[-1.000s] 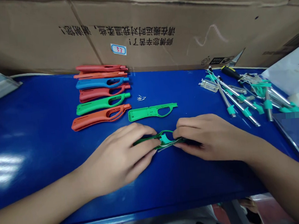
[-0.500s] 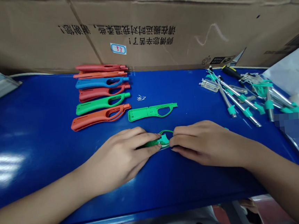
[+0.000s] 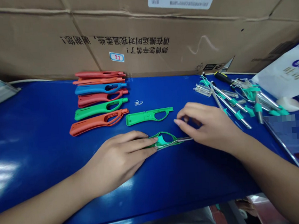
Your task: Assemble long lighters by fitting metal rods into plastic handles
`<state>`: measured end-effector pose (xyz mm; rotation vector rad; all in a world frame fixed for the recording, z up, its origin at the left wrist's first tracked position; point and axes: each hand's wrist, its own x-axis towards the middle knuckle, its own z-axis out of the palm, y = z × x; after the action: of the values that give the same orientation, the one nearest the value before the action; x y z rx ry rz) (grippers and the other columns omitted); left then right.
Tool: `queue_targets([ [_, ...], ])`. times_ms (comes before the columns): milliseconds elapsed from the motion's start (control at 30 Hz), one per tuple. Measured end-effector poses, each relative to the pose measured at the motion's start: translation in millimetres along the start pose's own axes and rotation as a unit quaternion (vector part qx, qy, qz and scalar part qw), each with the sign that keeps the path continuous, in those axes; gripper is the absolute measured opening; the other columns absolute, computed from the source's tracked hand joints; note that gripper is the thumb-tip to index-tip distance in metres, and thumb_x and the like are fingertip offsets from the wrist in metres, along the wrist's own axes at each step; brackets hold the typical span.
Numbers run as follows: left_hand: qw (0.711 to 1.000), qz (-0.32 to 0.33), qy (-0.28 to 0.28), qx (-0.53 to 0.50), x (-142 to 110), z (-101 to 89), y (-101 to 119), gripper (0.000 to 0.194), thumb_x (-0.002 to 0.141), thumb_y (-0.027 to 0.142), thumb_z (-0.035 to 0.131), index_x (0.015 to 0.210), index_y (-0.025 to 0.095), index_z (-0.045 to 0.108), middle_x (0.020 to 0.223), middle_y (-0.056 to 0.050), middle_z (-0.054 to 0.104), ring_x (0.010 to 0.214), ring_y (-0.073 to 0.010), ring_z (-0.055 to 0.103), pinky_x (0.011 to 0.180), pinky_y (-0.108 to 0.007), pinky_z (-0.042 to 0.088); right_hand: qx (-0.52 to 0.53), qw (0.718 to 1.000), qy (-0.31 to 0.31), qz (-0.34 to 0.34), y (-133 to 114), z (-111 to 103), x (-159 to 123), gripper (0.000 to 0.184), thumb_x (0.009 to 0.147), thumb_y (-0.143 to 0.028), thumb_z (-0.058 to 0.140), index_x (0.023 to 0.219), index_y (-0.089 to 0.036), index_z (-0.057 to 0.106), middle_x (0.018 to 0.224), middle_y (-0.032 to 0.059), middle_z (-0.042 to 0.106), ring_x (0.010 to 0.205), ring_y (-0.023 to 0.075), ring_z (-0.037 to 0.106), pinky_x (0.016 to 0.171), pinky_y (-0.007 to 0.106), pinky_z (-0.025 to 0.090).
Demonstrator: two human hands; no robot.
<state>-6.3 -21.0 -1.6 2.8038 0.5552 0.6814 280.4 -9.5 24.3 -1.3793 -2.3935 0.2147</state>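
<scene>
My left hand [image 3: 124, 159] lies over a green lighter casing half [image 3: 170, 135] on the table and holds it down, covering its handle end. Inside the casing sits a turquoise trigger [image 3: 162, 139] with a thin white wire along it. A metal tube [image 3: 185, 139] sticks out of the casing's right end and passes under my right hand [image 3: 205, 124]. That hand is raised off the casing, fingers bent and apart from the thumb, nothing visible in them. Just beyond lies the matching green casing half [image 3: 150, 116], hollow side up.
Several coloured lighter casings [image 3: 99, 107] are lined up at the left back. Small pale pins [image 3: 138, 103] lie behind the loose half. Tubes with turquoise triggers [image 3: 233, 101] and a screwdriver [image 3: 223, 77] are heaped at right. A cardboard box [image 3: 41, 41] closes off the back.
My right hand has let go of the casing and risen up and away, uncovering the loop and tube. My left hand stays on the casing. The view has tilted slightly.
</scene>
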Motion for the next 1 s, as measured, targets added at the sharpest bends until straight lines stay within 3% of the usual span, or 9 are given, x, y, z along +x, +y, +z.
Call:
queue_targets([
  [67, 1.000, 0.006, 0.005, 0.001, 0, -1.5, 0, 0.030, 0.101, 0.013, 0.055, 0.127, 0.014, 0.069, 0.130, -0.004, 0.073, 0.119, -0.0247, 0.064, 0.097, -0.038, 0.060, 0.001, 0.998, 0.043, 0.055, 9, -2, 4, 0.013, 0.096, -0.029, 0.058, 0.088, -0.021, 0.065, 0.085, 0.0014, 0.063, 0.073, 0.0154, 0.058, 0.065, 0.029, 0.042],
  [200, 1.000, 0.013, 0.008, 0.001, 1, -2.7, 2, 0.031, 0.100, 0.012, 0.054, 0.127, 0.014, 0.069, 0.129, -0.005, 0.073, 0.119, -0.0246, 0.065, 0.098, -0.039, 0.060, -0.054, 0.991, 0.083, 0.091, 35, -6, 6, 0.011, 0.090, -0.030, 0.061, 0.093, -0.020, 0.065, 0.093, 0.0068, 0.065, 0.084, 0.0231, 0.062, 0.078, 0.037, 0.050],
  [300, 1.000, 0.014, 0.005, -0.003, 1, -2.8, 3, 0.030, 0.101, 0.013, 0.053, 0.126, 0.014, 0.069, 0.126, -0.006, 0.074, 0.117, -0.0249, 0.065, 0.095, -0.038, 0.061, -0.128, 0.979, 0.070, 0.144, 53, -6, 3, 0.029, 0.089, -0.038, 0.061, 0.109, -0.017, 0.065, 0.104, 0.0143, 0.062, 0.094, 0.0317, 0.063, 0.087, 0.048, 0.052],
  [400, 1.000, 0.017, 0.005, -0.009, 1, -3.5, 4, 0.030, 0.101, 0.013, 0.052, 0.126, 0.014, 0.069, 0.122, -0.007, 0.076, 0.116, -0.0246, 0.066, 0.093, -0.037, 0.061, -0.183, 0.961, 0.031, 0.204, 63, -5, 1, 0.052, 0.092, -0.046, 0.055, 0.131, -0.013, 0.057, 0.115, 0.0216, 0.058, 0.101, 0.0391, 0.062, 0.087, 0.054, 0.052],
  [467, 1.000, 0.019, 0.004, -0.012, 2, -4.3, 4, 0.030, 0.101, 0.012, 0.051, 0.125, 0.013, 0.069, 0.119, -0.007, 0.076, 0.115, -0.0247, 0.066, 0.092, -0.037, 0.061, -0.192, 0.954, 0.001, 0.231, 64, -5, 1, 0.058, 0.094, -0.048, 0.051, 0.138, -0.010, 0.052, 0.119, 0.0243, 0.057, 0.101, 0.0403, 0.063, 0.084, 0.055, 0.053],
  [733, 1.000, -0.012, 0.015, -0.009, 3, -4.9, 5, 0.029, 0.098, 0.012, 0.058, 0.125, 0.016, 0.068, 0.114, -0.006, 0.075, 0.107, -0.0237, 0.065, 0.089, -0.037, 0.058, -0.196, 0.938, -0.002, 0.288, 73, -3, 8, 0.054, 0.096, -0.045, 0.047, 0.136, -0.010, 0.052, 0.121, 0.0253, 0.055, 0.096, 0.0404, 0.064, 0.077, 0.053, 0.052],
  [867, 0.999, -0.044, 0.025, -0.014, 3, -5.4, 5, 0.026, 0.097, 0.013, 0.060, 0.121, 0.017, 0.070, 0.105, -0.007, 0.074, 0.097, -0.0222, 0.065, 0.084, -0.037, 0.056, -0.179, 0.940, 0.008, 0.289, 81, -2, 7, 0.035, 0.094, -0.038, 0.050, 0.118, -0.014, 0.061, 0.118, 0.0219, 0.054, 0.085, 0.0337, 0.064, 0.075, 0.049, 0.051],
  [1000, 0.996, -0.072, 0.035, -0.026, 3, -5.0, 5, 0.024, 0.097, 0.014, 0.061, 0.119, 0.017, 0.070, 0.103, -0.007, 0.073, 0.093, -0.0213, 0.064, 0.083, -0.037, 0.055, -0.138, 0.961, 0.014, 0.240, 80, -2, 9, 0.019, 0.093, -0.034, 0.054, 0.098, -0.017, 0.062, 0.106, 0.0159, 0.060, 0.087, 0.0298, 0.063, 0.076, 0.043, 0.050],
])
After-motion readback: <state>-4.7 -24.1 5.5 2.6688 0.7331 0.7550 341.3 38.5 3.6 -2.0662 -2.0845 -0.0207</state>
